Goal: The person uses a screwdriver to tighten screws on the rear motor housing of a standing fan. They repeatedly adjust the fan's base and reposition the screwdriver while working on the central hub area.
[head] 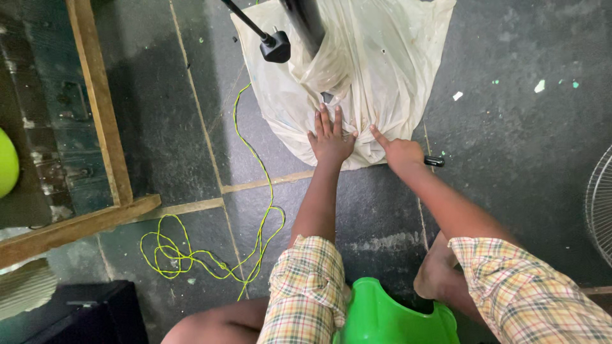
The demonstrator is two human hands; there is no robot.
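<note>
A cream plastic sheet (376, 64) is bunched around a black pole (305, 22) standing on the dark floor. My left hand (330, 137) lies flat on the sheet's lower folds, fingers spread. My right hand (400, 150) is just to its right, index finger pointing onto the sheet, the other fingers curled around a small black tool (435, 161) whose end sticks out to the right. A black plug (275, 46) on a black cord hangs over the sheet's upper left.
A yellow-green wire (255, 191) runs from the sheet down to a loose coil at lower left. A wooden frame (102, 114) stands on the left. A green plastic stool (389, 315) sits under me. A wire fan guard (599, 204) shows at the right edge.
</note>
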